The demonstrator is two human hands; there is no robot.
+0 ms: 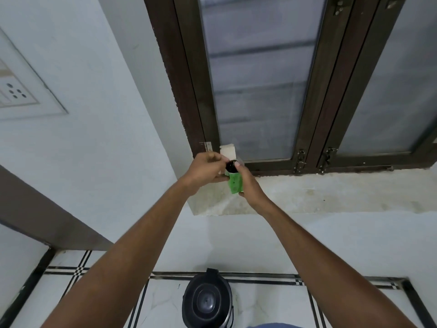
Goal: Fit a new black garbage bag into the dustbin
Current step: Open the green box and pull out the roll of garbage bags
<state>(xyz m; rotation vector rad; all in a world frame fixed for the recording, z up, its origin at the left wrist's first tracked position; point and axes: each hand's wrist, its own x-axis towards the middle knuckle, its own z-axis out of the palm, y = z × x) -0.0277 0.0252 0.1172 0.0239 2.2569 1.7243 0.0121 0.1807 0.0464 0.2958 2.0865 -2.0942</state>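
From the head camera, both bare arms reach forward and up to a stone window ledge [331,192] below a dark-framed window [260,79] with frosted panes. The right hand [250,183] wraps around a green packet [235,184], its fingers [238,168] clenched on the packet's side. A black roll of garbage bags [231,167] shows at the packet's open top. The left hand [208,170] meets it there, fingers [216,159] pinched at the roll's edge, though how firmly they grip cannot be told. A white object [227,150] stands on the ledge just behind the hands. Below, on the tiled floor [165,299] near the wall, sits the black dustbin [207,300], its lid closed, well apart from the hands. A switch plate [16,91] is on the left wall.
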